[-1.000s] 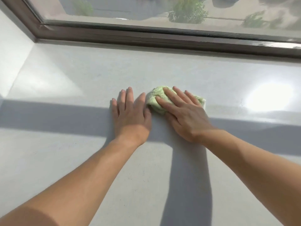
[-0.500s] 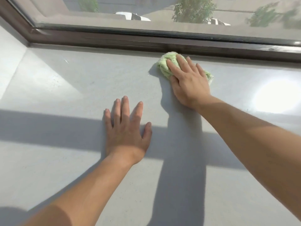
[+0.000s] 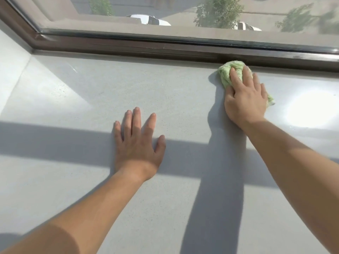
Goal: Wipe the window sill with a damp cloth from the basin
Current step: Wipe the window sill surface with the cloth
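Two hands on one window sill (image 3: 77, 189), all placed here by reference to the window frame (image 3: 165, 50), the dark brown rail along the sill's far edge.

Item 1: right hand (image 3: 245, 99). Palm down, fingers spread over and pressing a bunched pale green cloth (image 3: 229, 72). The cloth lies on the sill hard against the frame's lower rail, its far end touching or nearly touching it; a small corner shows past the outer side of the hand.

Item 2: left hand (image 3: 137, 142). Empty and flat, fingers slightly splayed, resting on the sill well back from the frame; it appears to serve as a brace.

Item 3: step in hand, judged to be wiping the strip where sill meets frame. Done well, the cloth would stay flat under the whole palm, run parallel to the rail in overlapping passes, and be pushed into the joint where dust tends to collect. The bunched shape covers little; opening it out would help. Whether the cloth is damp cannot be told.

Item 4: surface. Pale grey, smooth, faintly speckled, and deep from front to frame. Sunlit, with broad bands of shadow and a bright glare patch beyond the right hand. No basin is in view.

Item 5: surroundings. Pale side wall meeting the frame's far left corner. Through the glass (image 3: 183, 8): trees, parked vehicles, pavement.
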Tool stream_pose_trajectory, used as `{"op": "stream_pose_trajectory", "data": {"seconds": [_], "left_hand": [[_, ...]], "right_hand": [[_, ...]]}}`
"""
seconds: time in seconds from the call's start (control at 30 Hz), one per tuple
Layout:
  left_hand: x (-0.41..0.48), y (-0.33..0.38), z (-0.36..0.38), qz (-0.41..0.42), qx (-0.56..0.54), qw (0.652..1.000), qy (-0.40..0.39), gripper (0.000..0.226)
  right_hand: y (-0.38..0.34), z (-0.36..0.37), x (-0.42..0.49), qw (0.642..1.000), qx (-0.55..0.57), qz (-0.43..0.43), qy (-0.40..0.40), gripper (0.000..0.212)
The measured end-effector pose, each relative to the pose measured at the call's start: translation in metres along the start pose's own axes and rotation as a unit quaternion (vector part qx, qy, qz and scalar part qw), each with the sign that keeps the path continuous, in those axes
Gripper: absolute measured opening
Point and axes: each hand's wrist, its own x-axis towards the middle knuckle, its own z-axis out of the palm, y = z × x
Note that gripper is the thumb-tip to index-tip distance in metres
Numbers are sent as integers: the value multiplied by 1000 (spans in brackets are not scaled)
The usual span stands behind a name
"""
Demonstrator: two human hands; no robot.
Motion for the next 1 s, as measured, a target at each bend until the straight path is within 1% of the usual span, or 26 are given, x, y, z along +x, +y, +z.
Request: {"op": "stream_pose_trajectory", "data": {"seconds": [0.03,0.07,0.1,0.17,0.2,0.23,0.27,0.3,0.37,0.4,0.43,0.47,0.5,0.57,0.63,0.67,0.7,0.73,0.8,0.83,0.87,0.9,0.93,1.0], "left_hand": [[0,0,-1,0,2,1000,0,67],[0,-1,-2,0,3,1000,2,67],[0,-2,-3,0,2,1000,4,67],[1,-2,-4,1,-1,1000,9,66],[1,-3,-4,1,-4,1000,11,66],[2,-3,-4,1,-6,1000,12,66],[3,-3,-4,2,-8,1000,14,66],[5,-3,-3,2,-9,1000,15,65],[8,-4,-2,1,-15,1000,19,64],[11,-4,-2,2,-21,1000,22,63],[14,-3,-2,7,-27,999,25,61],[15,-2,-3,23,-32,999,31,58],[15,0,-5,48,-36,997,38,55],[16,4,-10,96,-45,993,44,52],[13,9,-16,107,-49,993,28,55],[8,11,-17,105,-45,993,21,56],[0,15,-18,105,-44,993,18,57],[-12,19,-17,105,-51,993,19,56],[-42,24,-11,103,-76,992,18,52],[-55,26,-6,100,-84,991,11,51],[-67,26,0,96,-88,991,0,52],[-76,26,6,92,-85,992,-13,55],[-82,26,12,92,-72,993,-20,59],[-83,28,21,100,-34,994,-19,64]], "right_hand": [[-8,1,-11,1000,-1,-3,-5,53],[-15,3,-28,999,-3,-34,-13,52],[-18,4,-49,996,-5,-88,-20,51],[-12,2,-86,978,-12,-203,-40,48],[-5,-2,-92,968,-15,-244,-56,47],[3,-6,-86,963,-17,-260,-67,47],[9,-8,-75,968,-23,-241,-70,48],[13,-10,-62,979,-24,-190,-65,48],[12,-11,-44,998,-4,-53,-46,50],[6,-9,-45,999,4,-14,-33,51],[-2,-5,-55,1000,3,-7,-20,52],[-8,-2,-71,999,-1,-30,-13,51],[-11,1,-93,997,-6,-77,-17,50],[-5,2,-132,981,-17,-189,-40,49],[11,-3,-143,958,-23,-271,-85,49],[21,-6,-136,952,-26,-287,-100,50],[29,-8,-126,955,-29,-276,-108,50],[36,-10,-115,966,-27,-236,-104,50],[39,-9,-98,991,-13,-106,-77,50],[34,-7,-99,997,-7,-55,-58,51],[25,-3,-107,999,-5,-32,-39,52],[16,2,-124,999,-8,-43,-25,52],[10,8,-144,996,-11,-83,-25,52],[14,16,-183,978,-19,-204,-43,50]]}}
